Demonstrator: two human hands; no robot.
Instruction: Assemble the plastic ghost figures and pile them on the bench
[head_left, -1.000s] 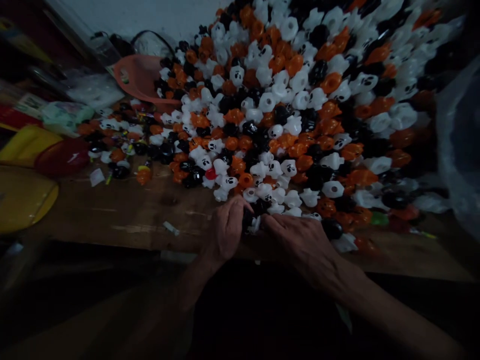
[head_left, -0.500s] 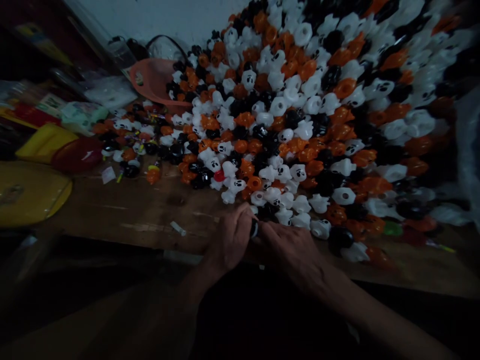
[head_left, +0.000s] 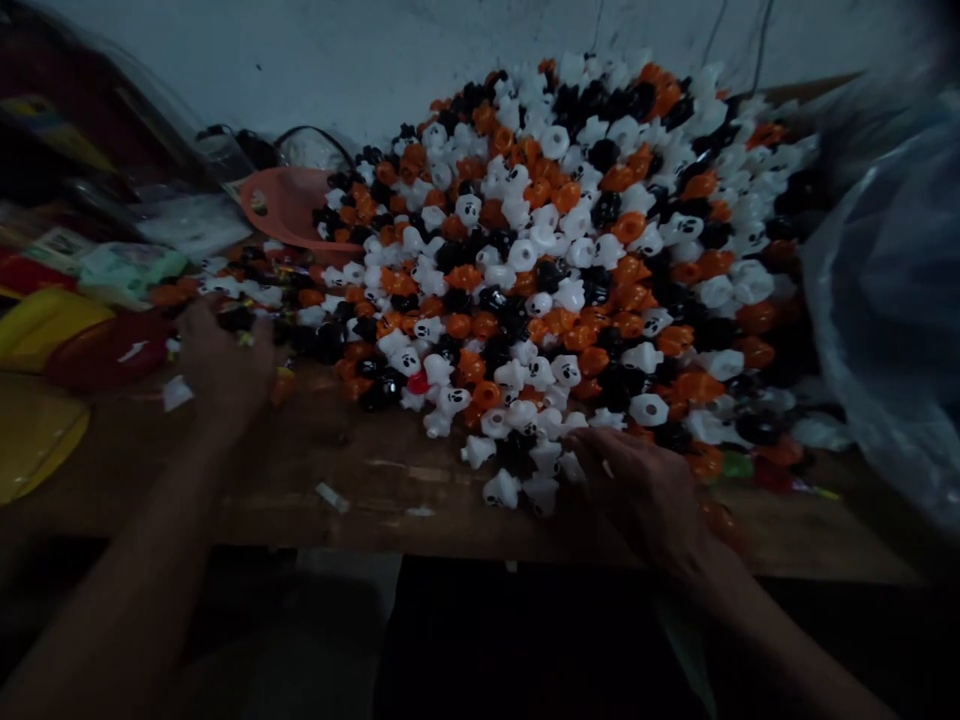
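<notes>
A large heap of small white ghost, orange pumpkin and black plastic pieces point(head_left: 517, 255) covers the wooden table point(head_left: 300, 480). My left hand point(head_left: 229, 365) is over a smaller group of pieces at the left, its fingers apart; nothing shows between them. At the heap's front edge, my right hand point(head_left: 645, 485) touches the pieces with its fingertips; whether it grips one is hidden in the dark. Several white ghosts point(head_left: 501, 488) lie just left of the right hand.
An orange-pink basket point(head_left: 289, 240) lies tipped at the heap's back left. Yellow point(head_left: 37, 440) and red point(head_left: 112, 350) containers are at the far left. A clear plastic bag point(head_left: 885, 300) stands at the right, and a wall rises behind.
My hands were together at the table's front with a small dark piece between them. The left has moved far left, and the right has moved to the right. White ghosts now lie nearer the front edge.
</notes>
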